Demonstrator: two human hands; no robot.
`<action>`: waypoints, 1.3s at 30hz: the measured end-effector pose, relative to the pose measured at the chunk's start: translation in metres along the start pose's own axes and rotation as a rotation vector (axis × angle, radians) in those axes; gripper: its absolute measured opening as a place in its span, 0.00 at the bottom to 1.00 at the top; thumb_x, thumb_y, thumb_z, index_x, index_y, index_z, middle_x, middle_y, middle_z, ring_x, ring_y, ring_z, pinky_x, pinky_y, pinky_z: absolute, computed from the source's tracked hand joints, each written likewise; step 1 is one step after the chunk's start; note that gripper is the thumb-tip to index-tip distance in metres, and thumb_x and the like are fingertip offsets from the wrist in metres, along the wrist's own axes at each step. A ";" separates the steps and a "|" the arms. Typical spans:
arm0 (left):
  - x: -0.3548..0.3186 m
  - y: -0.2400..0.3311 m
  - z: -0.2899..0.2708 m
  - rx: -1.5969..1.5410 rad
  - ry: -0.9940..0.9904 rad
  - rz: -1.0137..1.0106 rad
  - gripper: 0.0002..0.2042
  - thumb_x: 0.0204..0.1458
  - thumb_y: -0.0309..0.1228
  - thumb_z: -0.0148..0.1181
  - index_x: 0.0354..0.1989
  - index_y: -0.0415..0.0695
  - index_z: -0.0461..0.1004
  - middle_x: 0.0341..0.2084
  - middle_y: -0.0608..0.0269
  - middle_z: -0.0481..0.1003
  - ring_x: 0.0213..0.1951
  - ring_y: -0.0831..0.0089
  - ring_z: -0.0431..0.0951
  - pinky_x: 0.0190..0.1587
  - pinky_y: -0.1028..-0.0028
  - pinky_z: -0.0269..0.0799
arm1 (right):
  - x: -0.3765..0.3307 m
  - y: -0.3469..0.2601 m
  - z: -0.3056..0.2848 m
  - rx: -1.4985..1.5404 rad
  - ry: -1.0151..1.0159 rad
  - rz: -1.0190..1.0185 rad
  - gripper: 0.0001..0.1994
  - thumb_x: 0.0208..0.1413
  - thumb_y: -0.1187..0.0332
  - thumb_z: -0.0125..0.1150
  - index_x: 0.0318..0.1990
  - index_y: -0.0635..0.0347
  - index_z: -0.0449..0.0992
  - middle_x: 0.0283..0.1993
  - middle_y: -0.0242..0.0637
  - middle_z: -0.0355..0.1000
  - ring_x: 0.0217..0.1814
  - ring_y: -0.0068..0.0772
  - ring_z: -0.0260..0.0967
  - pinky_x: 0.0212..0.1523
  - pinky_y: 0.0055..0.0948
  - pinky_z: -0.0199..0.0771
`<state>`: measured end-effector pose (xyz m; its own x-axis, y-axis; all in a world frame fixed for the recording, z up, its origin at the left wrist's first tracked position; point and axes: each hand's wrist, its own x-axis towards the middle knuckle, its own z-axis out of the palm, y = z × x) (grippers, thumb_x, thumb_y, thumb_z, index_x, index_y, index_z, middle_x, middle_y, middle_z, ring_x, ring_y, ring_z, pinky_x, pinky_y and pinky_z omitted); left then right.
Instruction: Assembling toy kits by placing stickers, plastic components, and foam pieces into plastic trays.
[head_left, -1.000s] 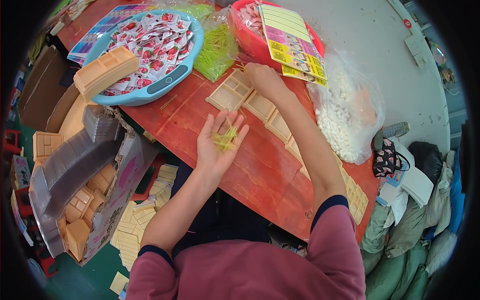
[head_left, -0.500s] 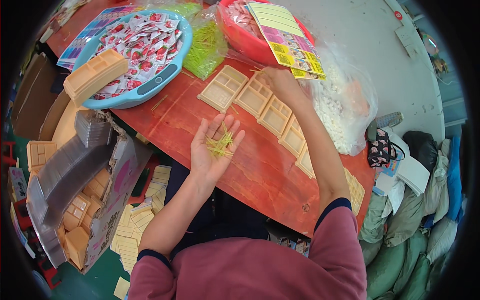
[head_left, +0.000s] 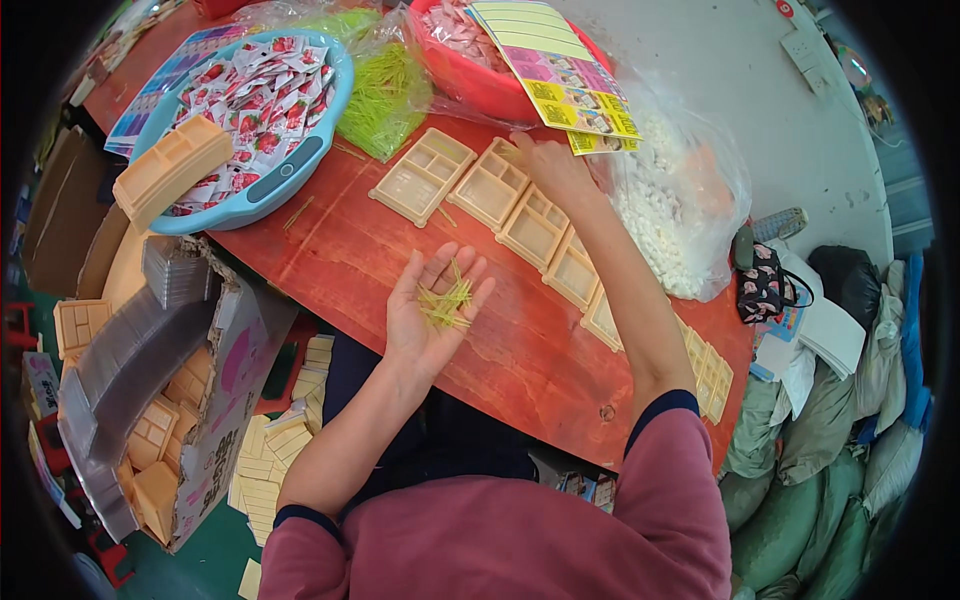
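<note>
My left hand (head_left: 413,328) is palm up over the table, cupping a loose bunch of thin yellow-green sticks (head_left: 446,302). Several beige compartment trays run in a slanting row across the tabletop. Over the far right corner of the second tray (head_left: 485,203) is my right hand (head_left: 555,168), its fingers drawn together and pointing down. Whatever those fingertips hold is too small to make out. Left of that tray lies the first tray (head_left: 408,192), with a stick on the wood beside it. The third tray (head_left: 530,236) is partly below my right forearm.
A blue basin (head_left: 335,115) of small sachets, with stacked trays (head_left: 172,172) on its rim, stands left. Behind are a bag of green sticks (head_left: 385,100) and a red basin (head_left: 440,55) under printed sheets (head_left: 560,75). A bag of white pieces (head_left: 665,210) lies right, an open carton (head_left: 225,400) lower left.
The view has shifted slightly, so table items sit further left. My right hand stays at the second tray, its fingers a little lower. My left hand still cradles the sticks.
</note>
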<state>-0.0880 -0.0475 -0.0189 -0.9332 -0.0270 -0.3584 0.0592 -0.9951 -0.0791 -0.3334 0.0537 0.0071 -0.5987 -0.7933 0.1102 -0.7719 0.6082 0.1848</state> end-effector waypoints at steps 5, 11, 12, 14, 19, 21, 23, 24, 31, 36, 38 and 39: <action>0.000 -0.007 0.001 0.016 0.005 -0.027 0.16 0.55 0.40 0.48 0.41 0.39 0.72 0.44 0.56 0.71 0.52 0.59 0.66 0.57 0.57 0.61 | -0.003 0.003 0.004 0.163 0.050 0.141 0.09 0.51 0.72 0.48 0.40 0.63 0.66 0.23 0.49 0.71 0.29 0.49 0.72 0.28 0.44 0.72; 0.001 -0.012 -0.001 0.022 -0.008 -0.050 0.17 0.55 0.41 0.48 0.41 0.39 0.72 0.43 0.56 0.72 0.52 0.60 0.67 0.57 0.58 0.61 | -0.005 0.002 -0.004 0.373 0.173 0.268 0.08 0.47 0.67 0.58 0.28 0.62 0.70 0.24 0.48 0.71 0.29 0.49 0.71 0.31 0.44 0.69; 0.001 -0.011 -0.001 0.022 -0.017 -0.047 0.17 0.55 0.41 0.48 0.41 0.39 0.72 0.43 0.56 0.72 0.51 0.60 0.67 0.57 0.58 0.61 | -0.010 0.001 -0.003 0.372 0.170 0.273 0.08 0.47 0.67 0.58 0.28 0.62 0.70 0.24 0.48 0.71 0.29 0.49 0.71 0.31 0.44 0.69; 0.001 -0.012 0.000 0.020 -0.016 -0.052 0.17 0.55 0.41 0.48 0.41 0.39 0.72 0.43 0.56 0.72 0.51 0.60 0.68 0.57 0.58 0.61 | -0.023 0.003 -0.002 0.580 0.247 0.302 0.07 0.49 0.67 0.56 0.30 0.60 0.71 0.25 0.47 0.72 0.29 0.49 0.71 0.31 0.42 0.68; 0.002 -0.017 -0.002 0.025 -0.024 -0.070 0.17 0.55 0.41 0.48 0.41 0.39 0.72 0.43 0.55 0.72 0.51 0.60 0.68 0.57 0.58 0.62 | -0.053 0.025 0.011 0.477 0.370 0.253 0.05 0.51 0.70 0.54 0.33 0.61 0.72 0.26 0.42 0.71 0.31 0.43 0.69 0.34 0.36 0.66; 0.002 -0.019 -0.002 0.023 -0.011 -0.078 0.17 0.55 0.41 0.48 0.41 0.39 0.72 0.43 0.55 0.72 0.51 0.60 0.68 0.57 0.58 0.62 | -0.058 0.027 0.010 0.366 0.381 0.133 0.05 0.51 0.70 0.54 0.33 0.60 0.72 0.27 0.42 0.71 0.33 0.43 0.68 0.34 0.36 0.66; 0.003 -0.021 -0.003 0.023 -0.008 -0.084 0.17 0.55 0.41 0.48 0.41 0.39 0.72 0.43 0.55 0.72 0.51 0.60 0.68 0.57 0.58 0.62 | -0.063 0.026 0.008 0.254 0.390 0.014 0.05 0.51 0.70 0.54 0.33 0.60 0.72 0.27 0.42 0.70 0.35 0.44 0.67 0.35 0.37 0.65; 0.003 -0.022 -0.003 0.022 -0.007 -0.089 0.17 0.55 0.41 0.48 0.41 0.39 0.72 0.43 0.55 0.72 0.51 0.59 0.68 0.56 0.58 0.62 | -0.065 0.025 0.008 0.303 0.369 0.030 0.05 0.50 0.69 0.55 0.32 0.59 0.72 0.28 0.40 0.71 0.35 0.42 0.67 0.38 0.36 0.65; 0.007 -0.032 -0.003 0.055 0.002 -0.115 0.17 0.56 0.41 0.47 0.41 0.39 0.72 0.44 0.54 0.72 0.52 0.59 0.67 0.57 0.58 0.61 | -0.088 0.038 0.002 0.908 0.342 0.376 0.06 0.48 0.71 0.56 0.34 0.61 0.72 0.29 0.38 0.70 0.32 0.33 0.66 0.37 0.31 0.66; 0.010 -0.046 0.006 0.054 -0.011 -0.111 0.18 0.56 0.42 0.46 0.43 0.37 0.71 0.45 0.51 0.70 0.52 0.58 0.67 0.56 0.59 0.62 | -0.122 0.048 -0.002 0.732 0.356 0.428 0.08 0.49 0.69 0.59 0.35 0.61 0.75 0.29 0.33 0.70 0.31 0.22 0.66 0.34 0.23 0.66; 0.013 -0.051 0.005 0.051 -0.016 -0.122 0.19 0.57 0.41 0.44 0.44 0.37 0.70 0.48 0.51 0.68 0.54 0.57 0.64 0.58 0.58 0.60 | -0.133 0.044 -0.004 0.626 0.297 0.547 0.08 0.47 0.68 0.60 0.34 0.60 0.77 0.31 0.36 0.71 0.31 0.27 0.68 0.34 0.25 0.68; 0.015 -0.054 0.005 0.047 -0.022 -0.127 0.19 0.57 0.40 0.43 0.46 0.36 0.69 0.51 0.51 0.67 0.57 0.56 0.62 0.59 0.57 0.58 | -0.137 0.043 -0.002 0.627 0.296 0.552 0.08 0.47 0.68 0.60 0.34 0.60 0.77 0.31 0.36 0.71 0.31 0.27 0.68 0.34 0.25 0.68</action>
<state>-0.1069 0.0055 -0.0157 -0.9399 0.0974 -0.3273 -0.0756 -0.9940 -0.0789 -0.2840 0.1889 0.0020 -0.9077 -0.3037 0.2895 -0.4161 0.7394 -0.5293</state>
